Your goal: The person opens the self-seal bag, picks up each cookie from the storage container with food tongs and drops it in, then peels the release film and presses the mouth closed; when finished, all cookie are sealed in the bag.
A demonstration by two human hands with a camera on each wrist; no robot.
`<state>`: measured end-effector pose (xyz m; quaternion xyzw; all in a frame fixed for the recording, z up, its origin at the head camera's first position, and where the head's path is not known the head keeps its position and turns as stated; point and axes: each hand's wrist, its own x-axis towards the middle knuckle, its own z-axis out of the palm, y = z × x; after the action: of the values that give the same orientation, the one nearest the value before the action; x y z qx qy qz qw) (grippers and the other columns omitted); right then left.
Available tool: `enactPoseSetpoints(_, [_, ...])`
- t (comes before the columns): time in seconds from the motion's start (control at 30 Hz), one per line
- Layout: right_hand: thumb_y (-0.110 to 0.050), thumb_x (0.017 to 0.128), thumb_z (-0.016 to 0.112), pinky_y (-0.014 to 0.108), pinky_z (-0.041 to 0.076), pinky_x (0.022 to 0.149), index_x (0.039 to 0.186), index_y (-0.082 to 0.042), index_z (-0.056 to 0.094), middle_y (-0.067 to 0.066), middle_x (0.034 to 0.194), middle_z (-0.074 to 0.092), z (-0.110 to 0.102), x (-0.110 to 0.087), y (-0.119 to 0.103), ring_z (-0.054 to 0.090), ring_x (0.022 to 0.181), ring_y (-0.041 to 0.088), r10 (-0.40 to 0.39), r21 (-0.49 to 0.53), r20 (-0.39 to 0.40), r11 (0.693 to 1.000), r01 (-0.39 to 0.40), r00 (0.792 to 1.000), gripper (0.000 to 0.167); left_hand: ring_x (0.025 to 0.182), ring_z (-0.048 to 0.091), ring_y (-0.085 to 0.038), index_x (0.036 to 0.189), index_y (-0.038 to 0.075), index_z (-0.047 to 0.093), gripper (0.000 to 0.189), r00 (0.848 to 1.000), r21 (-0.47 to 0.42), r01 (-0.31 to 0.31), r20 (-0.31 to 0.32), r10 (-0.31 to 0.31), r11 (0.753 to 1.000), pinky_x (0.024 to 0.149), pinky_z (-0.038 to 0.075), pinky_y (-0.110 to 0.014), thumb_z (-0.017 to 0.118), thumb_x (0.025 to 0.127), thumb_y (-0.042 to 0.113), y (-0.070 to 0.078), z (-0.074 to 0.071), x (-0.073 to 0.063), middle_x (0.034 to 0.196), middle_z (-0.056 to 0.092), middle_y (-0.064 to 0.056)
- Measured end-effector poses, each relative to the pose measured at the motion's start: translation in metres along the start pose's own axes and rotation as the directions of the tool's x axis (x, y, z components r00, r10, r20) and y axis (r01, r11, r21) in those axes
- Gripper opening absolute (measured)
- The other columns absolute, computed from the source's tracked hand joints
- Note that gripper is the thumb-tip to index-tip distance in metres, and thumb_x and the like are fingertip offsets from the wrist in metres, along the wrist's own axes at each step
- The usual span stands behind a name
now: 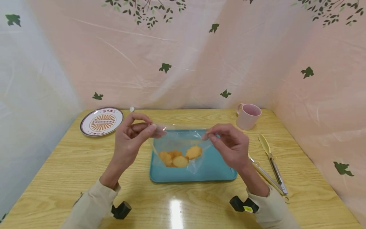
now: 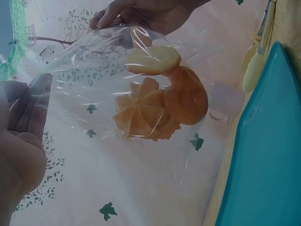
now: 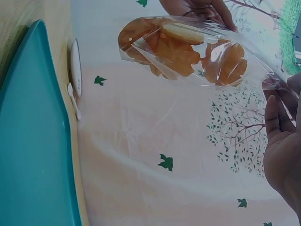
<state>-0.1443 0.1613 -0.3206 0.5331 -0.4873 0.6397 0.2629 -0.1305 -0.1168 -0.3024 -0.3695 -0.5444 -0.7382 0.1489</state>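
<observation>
Above a teal tray point(image 1: 197, 176), a clear plastic bag point(image 1: 180, 136) hangs between both hands. Several golden-brown cookies point(image 1: 180, 161) lie in its lower part, some round and smooth, others with scalloped edges, as the left wrist view shows of one ridged cookie point(image 2: 141, 108). My left hand point(image 1: 131, 136) pinches the bag's upper left corner between thumb and fingers. At the upper right corner, my right hand point(image 1: 230, 143) pinches the film the same way. In the right wrist view the cookies point(image 3: 174, 47) sit clustered in the bag, off the tray.
A patterned plate point(image 1: 103, 122) sits at the back left, with a small white spoon point(image 1: 132, 109) beside it. Toward the back right stands a pink mug point(image 1: 248, 117). Tongs point(image 1: 275, 168) with yellowish tips lie right of the tray. Printed cloth point(image 1: 183, 79) walls the table.
</observation>
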Motion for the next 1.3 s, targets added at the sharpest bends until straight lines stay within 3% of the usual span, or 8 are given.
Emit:
enactPoseSetpoints(0.33, [0.001, 0.101, 0.065, 0.017, 0.054, 0.064, 0.119, 0.021, 0.05, 0.013, 0.105, 0.076, -0.002, -0.004, -0.005, 0.076, 0.093, 0.022, 0.067, -0.023, 0.018, 0.998, -0.066, 0.998, 0.031, 0.091, 0.077, -0.023, 0.123, 0.003, 0.059, 0.022, 0.999, 0.064, 0.038, 0.012, -0.039, 0.997, 0.08, 0.062, -0.04, 0.057, 0.104, -0.006, 0.004, -0.003, 0.0, 0.103, 0.078, -0.011])
enactPoseSetpoints(0.5, [-0.004, 0.101, 0.067, 0.015, 0.023, 0.043, 0.127, 0.017, 0.056, 0.009, 0.105, 0.078, -0.006, -0.007, -0.01, 0.074, 0.079, 0.006, 0.175, -0.141, 0.005, 0.975, -0.173, 0.985, 0.035, 0.093, 0.076, -0.024, 0.125, -0.009, 0.059, 0.023, 0.998, 0.115, 0.056, 0.026, -0.06, 0.992, 0.081, 0.062, -0.039, 0.055, 0.102, -0.011, 0.007, -0.004, 0.001, 0.104, 0.078, -0.015])
enactPoseSetpoints(0.63, [-0.007, 0.101, 0.069, 0.01, 0.047, 0.055, 0.12, 0.015, 0.064, 0.008, 0.106, 0.078, -0.009, -0.009, -0.012, 0.074, 0.082, 0.006, 0.238, -0.193, 0.0, 0.953, -0.234, 0.971, 0.03, 0.095, 0.076, -0.025, 0.115, -0.016, 0.061, 0.016, 0.998, 0.144, 0.045, 0.044, -0.052, 0.989, 0.081, 0.062, -0.038, 0.055, 0.1, -0.015, 0.009, -0.004, 0.002, 0.105, 0.077, -0.016])
enactPoseSetpoints(0.77, [-0.004, 0.099, 0.069, 0.027, 0.061, 0.081, 0.113, 0.014, 0.07, 0.012, 0.107, 0.077, -0.011, -0.008, -0.011, 0.076, 0.099, 0.02, 0.231, -0.145, 0.026, 0.964, -0.225, 0.973, 0.022, 0.094, 0.076, -0.024, 0.112, -0.017, 0.062, 0.015, 0.999, 0.172, 0.011, 0.048, -0.019, 0.985, 0.081, 0.062, -0.037, 0.055, 0.098, -0.018, 0.008, -0.003, 0.001, 0.104, 0.077, -0.016])
enactPoseSetpoints(0.9, [-0.002, 0.099, 0.069, 0.028, 0.061, 0.083, 0.111, 0.013, 0.071, 0.013, 0.105, 0.077, -0.014, -0.009, -0.011, 0.076, 0.098, 0.021, 0.219, -0.104, 0.04, 0.971, -0.214, 0.975, 0.019, 0.091, 0.076, -0.019, 0.109, -0.012, 0.065, 0.016, 0.997, 0.332, -0.077, 0.044, 0.066, 0.94, 0.079, 0.062, -0.033, 0.059, 0.096, -0.019, 0.005, 0.0, -0.003, 0.101, 0.078, -0.012])
enactPoseSetpoints(1.07, [-0.011, 0.101, 0.069, 0.026, 0.061, 0.076, 0.104, 0.015, 0.067, 0.008, 0.097, 0.078, -0.021, -0.009, -0.013, 0.076, 0.09, 0.015, 0.297, -0.17, 0.011, 0.942, -0.291, 0.955, 0.027, 0.083, 0.076, -0.015, 0.108, -0.008, 0.066, 0.015, 0.979, 0.443, -0.201, 0.086, 0.182, 0.874, 0.071, 0.062, -0.028, 0.063, 0.095, -0.016, 0.004, 0.01, -0.007, 0.095, 0.077, -0.016])
enactPoseSetpoints(1.17, [-0.009, 0.1, 0.07, 0.023, 0.058, 0.076, 0.111, 0.013, 0.064, 0.006, 0.092, 0.076, -0.023, -0.005, -0.015, 0.072, 0.085, 0.014, 0.381, -0.257, 0.037, 0.897, -0.359, 0.924, 0.026, 0.081, 0.076, -0.016, 0.108, -0.008, 0.065, 0.018, 0.974, 0.44, -0.224, 0.128, 0.186, 0.87, 0.07, 0.062, -0.03, 0.063, 0.094, -0.019, 0.005, 0.015, -0.005, 0.096, 0.077, -0.018])
enactPoseSetpoints(1.3, [-0.003, 0.092, 0.076, 0.032, 0.051, 0.079, 0.124, -0.002, 0.064, 0.001, 0.099, 0.072, -0.017, 0.006, -0.02, 0.065, 0.093, 0.016, 0.474, -0.455, 0.125, 0.808, -0.374, 0.872, 0.035, 0.079, 0.077, -0.017, 0.105, -0.005, 0.067, 0.026, 0.962, 0.505, -0.265, 0.198, 0.189, 0.822, 0.069, 0.062, -0.027, 0.067, 0.087, -0.024, 0.006, 0.022, -0.002, 0.096, 0.078, -0.014])
